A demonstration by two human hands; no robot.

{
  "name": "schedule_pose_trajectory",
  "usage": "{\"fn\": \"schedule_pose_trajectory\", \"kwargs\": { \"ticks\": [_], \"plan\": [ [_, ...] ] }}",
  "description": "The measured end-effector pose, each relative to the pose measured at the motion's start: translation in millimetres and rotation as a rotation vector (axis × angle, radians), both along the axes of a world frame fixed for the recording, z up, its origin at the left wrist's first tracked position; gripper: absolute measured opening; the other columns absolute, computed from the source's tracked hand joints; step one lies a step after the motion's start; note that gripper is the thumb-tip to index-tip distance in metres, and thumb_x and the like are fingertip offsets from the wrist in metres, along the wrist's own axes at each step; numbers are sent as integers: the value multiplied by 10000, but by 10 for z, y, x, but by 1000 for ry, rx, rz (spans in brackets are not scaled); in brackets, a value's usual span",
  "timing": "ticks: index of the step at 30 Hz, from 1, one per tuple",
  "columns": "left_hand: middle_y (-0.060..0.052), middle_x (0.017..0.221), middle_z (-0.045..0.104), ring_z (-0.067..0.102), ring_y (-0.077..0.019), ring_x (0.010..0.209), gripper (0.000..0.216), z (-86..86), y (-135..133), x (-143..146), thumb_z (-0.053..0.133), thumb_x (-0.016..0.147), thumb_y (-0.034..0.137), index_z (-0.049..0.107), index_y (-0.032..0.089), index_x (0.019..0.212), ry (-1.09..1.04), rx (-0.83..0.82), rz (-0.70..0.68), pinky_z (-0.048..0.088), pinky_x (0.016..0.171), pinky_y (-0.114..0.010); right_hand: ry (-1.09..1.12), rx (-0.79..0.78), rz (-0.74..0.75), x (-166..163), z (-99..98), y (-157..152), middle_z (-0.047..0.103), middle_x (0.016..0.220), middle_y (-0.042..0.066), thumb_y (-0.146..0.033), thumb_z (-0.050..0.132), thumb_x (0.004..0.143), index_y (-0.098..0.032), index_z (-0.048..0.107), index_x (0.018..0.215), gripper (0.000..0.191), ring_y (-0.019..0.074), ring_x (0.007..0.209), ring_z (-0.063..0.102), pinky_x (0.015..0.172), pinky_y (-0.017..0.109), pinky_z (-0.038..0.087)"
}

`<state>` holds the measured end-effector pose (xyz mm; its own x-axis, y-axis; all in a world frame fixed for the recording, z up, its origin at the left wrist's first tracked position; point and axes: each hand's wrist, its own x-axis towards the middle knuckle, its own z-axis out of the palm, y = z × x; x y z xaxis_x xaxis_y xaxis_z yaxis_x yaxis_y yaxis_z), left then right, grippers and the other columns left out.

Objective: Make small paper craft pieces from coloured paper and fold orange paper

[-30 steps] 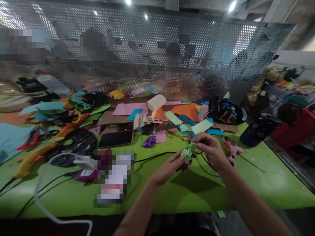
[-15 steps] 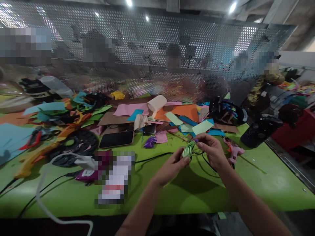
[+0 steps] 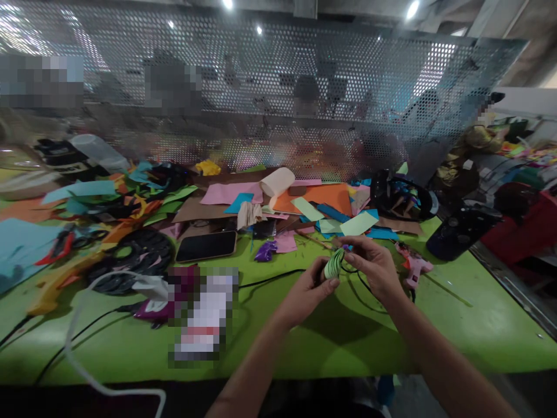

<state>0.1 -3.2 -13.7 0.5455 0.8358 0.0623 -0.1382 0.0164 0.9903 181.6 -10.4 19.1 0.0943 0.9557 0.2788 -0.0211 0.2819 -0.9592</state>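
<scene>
While my left hand (image 3: 306, 293) has its grip closed on the layered green piece (image 3: 334, 266) above the table (image 3: 348, 354) and my right hand (image 3: 374, 267) pinches a purple bit (image 3: 347, 248) at its edge, I judge the layering largely done, the piece not yet set down.

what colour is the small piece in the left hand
The small piece is pale green with darker stripes, in the head view.
</scene>
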Motion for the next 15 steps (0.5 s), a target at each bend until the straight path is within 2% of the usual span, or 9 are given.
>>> {"fn": "schedule_pose_trajectory", "kwargs": {
  "ticks": [3,7,10,13,15],
  "plan": [
    [-57,1129,642,539,-201,1008,602,-23,-7,-15,770,730,556,647,215,1211,-57,-117,54,442,917,-303,27,-31,52,25,5,8,668,885,12,-328,842,703,-277,753,1099,409,131,676,480,611,257,417],
    [-68,1056,675,558,-148,823,646,0,-44,-44,813,676,568,692,209,1200,-127,-275,46,462,816,-295,115,-30,122,39,-14,21,665,895,11,-348,821,740,-293,775,1012,281,136,712,525,625,254,438],
    [-83,1008,690,562,-127,740,592,43,-75,-53,808,686,568,729,190,1135,-215,-357,-16,463,740,-286,144,13,155,33,-36,28,680,941,17,-336,811,759,-297,781,947,195,162,829,591,713,269,473],
    [-105,998,698,557,-115,701,525,90,-92,-50,787,725,553,749,162,1074,-268,-370,-87,453,689,-270,141,81,157,21,-43,26,691,940,24,-302,812,759,-283,783,866,112,187,943,615,821,289,487],
    [-108,981,699,550,-108,682,496,105,-92,-48,770,750,546,754,155,1055,-290,-359,-117,444,666,-260,143,82,146,16,-38,19,693,931,27,-301,823,744,-276,782,841,108,191,945,617,829,294,493]
  ]
}}
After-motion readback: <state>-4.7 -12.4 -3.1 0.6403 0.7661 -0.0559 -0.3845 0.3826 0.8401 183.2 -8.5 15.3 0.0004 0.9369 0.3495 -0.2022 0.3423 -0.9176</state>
